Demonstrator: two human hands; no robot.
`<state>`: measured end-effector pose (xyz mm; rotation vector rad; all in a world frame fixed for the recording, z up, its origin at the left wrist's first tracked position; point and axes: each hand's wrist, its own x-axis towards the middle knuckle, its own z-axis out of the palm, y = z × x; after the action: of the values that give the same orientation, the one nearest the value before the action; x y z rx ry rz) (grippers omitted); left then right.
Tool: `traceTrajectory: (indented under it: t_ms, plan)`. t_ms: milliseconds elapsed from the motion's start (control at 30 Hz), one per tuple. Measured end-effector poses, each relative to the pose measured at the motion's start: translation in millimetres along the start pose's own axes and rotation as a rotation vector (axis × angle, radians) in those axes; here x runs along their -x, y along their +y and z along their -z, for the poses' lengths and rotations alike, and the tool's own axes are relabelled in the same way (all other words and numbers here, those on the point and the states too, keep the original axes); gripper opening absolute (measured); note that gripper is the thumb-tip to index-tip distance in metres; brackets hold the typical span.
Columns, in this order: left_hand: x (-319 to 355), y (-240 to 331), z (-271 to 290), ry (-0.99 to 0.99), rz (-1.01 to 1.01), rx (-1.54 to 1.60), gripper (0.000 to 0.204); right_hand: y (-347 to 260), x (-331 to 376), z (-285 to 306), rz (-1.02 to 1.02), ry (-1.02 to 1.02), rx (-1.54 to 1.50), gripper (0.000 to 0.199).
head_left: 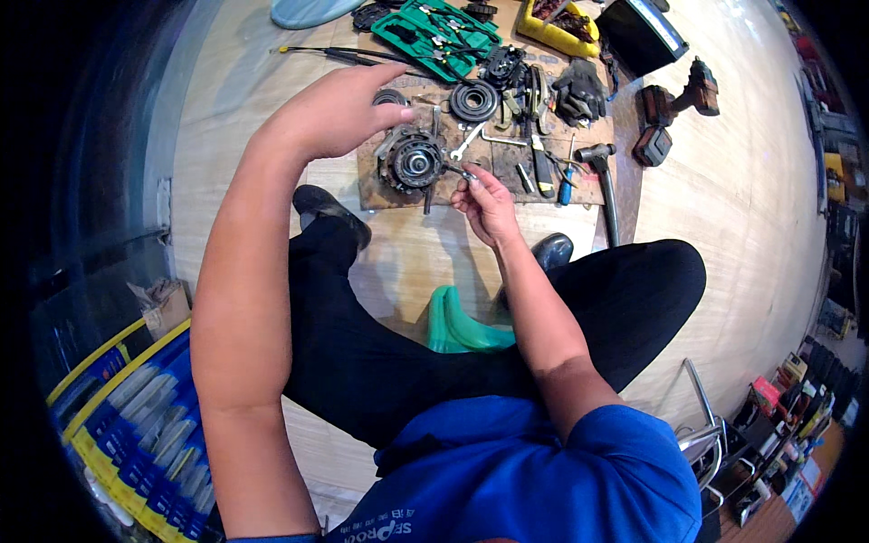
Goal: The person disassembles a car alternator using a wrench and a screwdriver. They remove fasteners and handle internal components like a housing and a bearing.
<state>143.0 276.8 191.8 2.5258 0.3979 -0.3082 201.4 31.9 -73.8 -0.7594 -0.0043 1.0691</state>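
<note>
Pinching a slim metal piece (456, 169) with the right hand (490, 209), with long axis toward the dark round hub (417, 161) just leftward, on the near side of the spread, seemingly empty left hand (346, 114).

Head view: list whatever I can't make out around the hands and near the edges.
All in the head view:
Small piece at the right hand: too small to identify, partly covered by fingers.
Left hand: most fingers hidden behind its own back.
Green plastic object: lower part hidden by the thigh.
Pale blue round object: cut off by the upper edge.
</note>
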Motion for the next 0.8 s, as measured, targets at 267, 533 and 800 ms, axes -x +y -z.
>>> traceTrajectory:
  t_ms: [267,533,800]
  plan:
    - [4.4,3.0,-9.9,-0.046,0.032,-0.052,0.062,5.7,-6.6,6.3,-0.012,0.109,0.128,0.027]
    - [5.2,9.9,-14.8,-0.023,0.010,-0.090,0.064,-4.8,-3.2,-11.7,0.486,0.161,1.415,0.020]
    - [4.0,5.5,-13.1,-0.032,0.008,-0.087,0.062,-0.1,6.7,-22.9,0.531,0.182,1.387,0.026]
